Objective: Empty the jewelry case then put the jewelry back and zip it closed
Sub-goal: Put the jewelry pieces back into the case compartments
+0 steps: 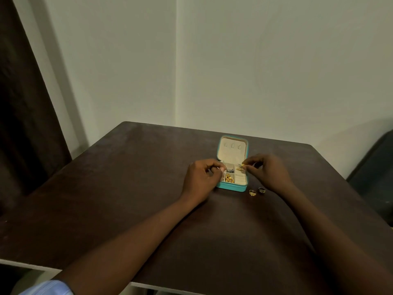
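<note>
A small teal jewelry case (231, 187) lies open on the dark table, its cream lid (232, 151) standing up at the back. Gold pieces (229, 179) and a dark beaded piece (229, 170) lie in its compartments. My right hand (268, 172) pinches a small gold piece (242, 165) over the case's right rear compartment, where another gold piece (239, 169) lies. My left hand (201, 179) rests with curled fingers against the case's left side. A gold ring (252, 192) and a dark ring (261, 190) sit on the table right of the case.
The dark brown table (127, 188) stands in a corner of pale walls. A dark curtain (23, 116) hangs at the left, and a dark chair back (374, 173) stands at the right edge.
</note>
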